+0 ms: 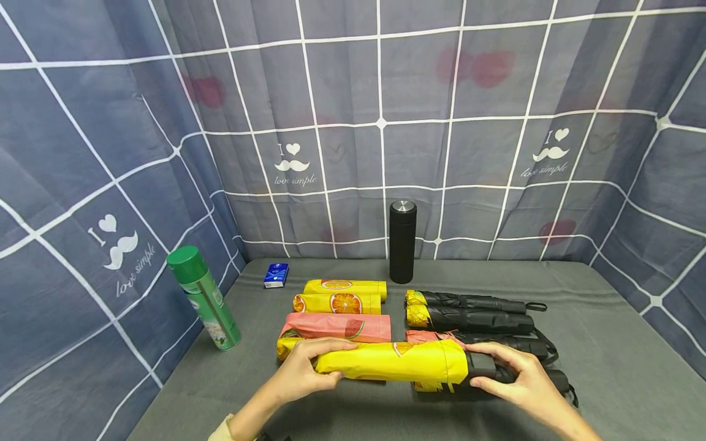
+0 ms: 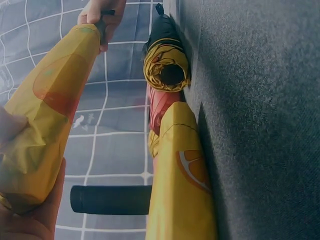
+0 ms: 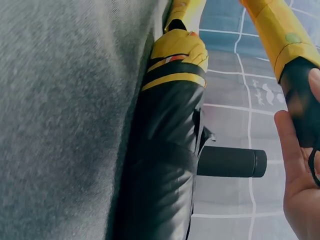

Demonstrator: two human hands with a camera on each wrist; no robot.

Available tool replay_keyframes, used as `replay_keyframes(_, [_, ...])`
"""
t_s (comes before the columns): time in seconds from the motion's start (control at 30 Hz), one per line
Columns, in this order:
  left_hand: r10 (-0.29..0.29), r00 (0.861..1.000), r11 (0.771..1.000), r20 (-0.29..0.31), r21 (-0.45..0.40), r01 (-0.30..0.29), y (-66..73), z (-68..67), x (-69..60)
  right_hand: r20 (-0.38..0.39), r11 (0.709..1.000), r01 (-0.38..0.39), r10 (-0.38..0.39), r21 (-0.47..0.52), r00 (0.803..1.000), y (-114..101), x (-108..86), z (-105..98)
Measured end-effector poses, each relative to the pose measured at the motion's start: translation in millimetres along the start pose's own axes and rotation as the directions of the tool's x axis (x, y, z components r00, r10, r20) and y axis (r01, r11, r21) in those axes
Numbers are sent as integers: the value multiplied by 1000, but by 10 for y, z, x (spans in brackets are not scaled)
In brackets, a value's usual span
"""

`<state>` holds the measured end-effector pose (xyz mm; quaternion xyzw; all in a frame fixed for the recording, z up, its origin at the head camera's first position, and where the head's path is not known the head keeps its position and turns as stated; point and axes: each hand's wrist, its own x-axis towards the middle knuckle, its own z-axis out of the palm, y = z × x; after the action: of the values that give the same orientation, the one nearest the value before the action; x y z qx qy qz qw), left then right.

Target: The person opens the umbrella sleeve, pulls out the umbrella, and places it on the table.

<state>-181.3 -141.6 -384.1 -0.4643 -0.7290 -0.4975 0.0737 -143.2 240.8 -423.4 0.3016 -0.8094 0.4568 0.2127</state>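
Observation:
A folded umbrella in a yellow sleeve (image 1: pixel 391 362) with an orange-slice print is held level above the table by both hands. My left hand (image 1: pixel 303 370) grips the sleeve's closed end. At the other end, my right hand (image 1: pixel 521 380) holds the black handle (image 3: pixel 300 95), which sticks out of the sleeve. Behind and below lie two yellow fruit-print sleeves (image 1: pixel 353 304), a pink watermelon sleeve (image 1: pixel 336 326) and another yellow sleeve (image 2: pixel 182 165), partly hidden. To their right lie several black folded umbrellas (image 1: pixel 480 318) with yellow or pink ends, partly covered by the held one.
A black flask (image 1: pixel 402 245) stands at the back, by the grid-patterned curtain (image 1: pixel 342 153). On the left are a green spray can (image 1: pixel 206 303) and a small blue packet (image 1: pixel 276 275). Grey cloth (image 1: pixel 601 318) covers the table.

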Motion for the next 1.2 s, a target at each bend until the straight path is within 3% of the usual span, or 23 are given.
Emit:
replay_keyframes(0.17, [1,1000,1000,22,-12,-1,-46,3,-11,-2,996,-57,58,68,998,-28,-15,1])
replay_keyframes(0.27, [-29,999,999,43,-31,30,-152,6,-45,16,982,-141,140,122,990,-53,-16,-11])
replay_keyframes(0.37, [-46,996,998,77,-49,50,-261,-2,-79,68,942,-268,259,204,963,-92,-8,-39])
replay_keyframes(0.43, [-59,993,995,102,-70,66,-215,-22,-64,80,912,-339,329,229,941,-115,-11,-52])
replay_keyframes(0.6, [-80,987,992,140,-85,92,-211,-58,-56,60,879,-408,407,247,912,-135,-44,-85])
replay_keyframes(0.7, [-80,986,991,147,-90,94,-298,-72,-100,72,856,-411,410,313,909,-122,-75,-125])
replay_keyframes(0.9, [-80,986,989,146,-112,97,-282,-120,-177,103,808,-341,334,481,937,-83,-175,-217])
replay_keyframes(1.1, [-161,971,947,174,-250,202,-277,-179,-271,110,754,-270,257,599,960,-43,-285,-288])
replay_keyframes(1.2, [-180,966,936,188,-270,227,-282,-203,-312,119,725,-252,231,641,966,-25,-328,-302])
